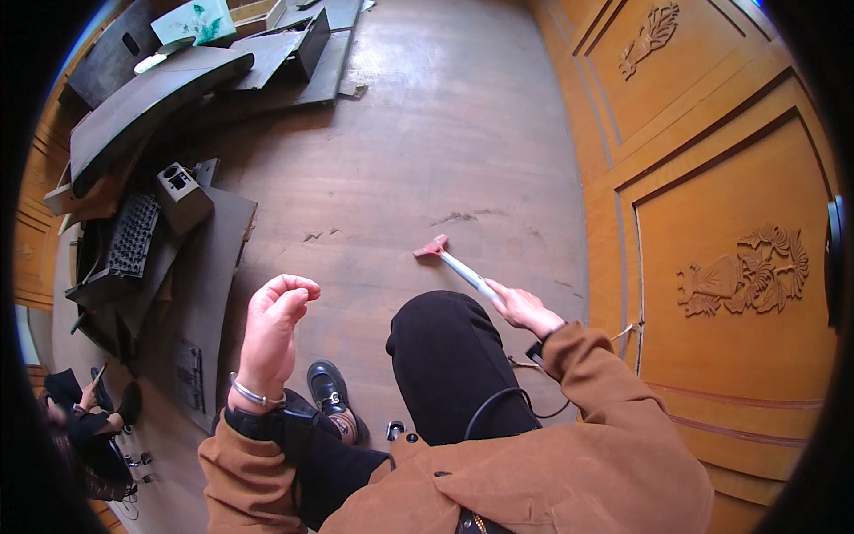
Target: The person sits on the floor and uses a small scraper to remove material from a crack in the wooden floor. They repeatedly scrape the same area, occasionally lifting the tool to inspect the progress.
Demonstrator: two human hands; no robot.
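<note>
My right hand [519, 307] grips the pale handle of a scraper [467, 271] beside my right knee. Its red head [432, 247] is at the wooden floor [400, 173], pointing forward and left. Just beyond the head, dark dirt or scuff marks [464, 216] streak the boards. Raised over the floor on the left is my left hand [277, 320], thumb and fingers drawn together; nothing shows in it. A bangle circles that wrist.
Wooden panels with carved reliefs [747, 274] line the right side. To the left lie dismantled dark boards [230, 207], a keyboard [133, 233] and a box-like speaker [183, 200]. Another person [87, 420] sits at the lower left. A black cable [490, 400] crosses my right leg.
</note>
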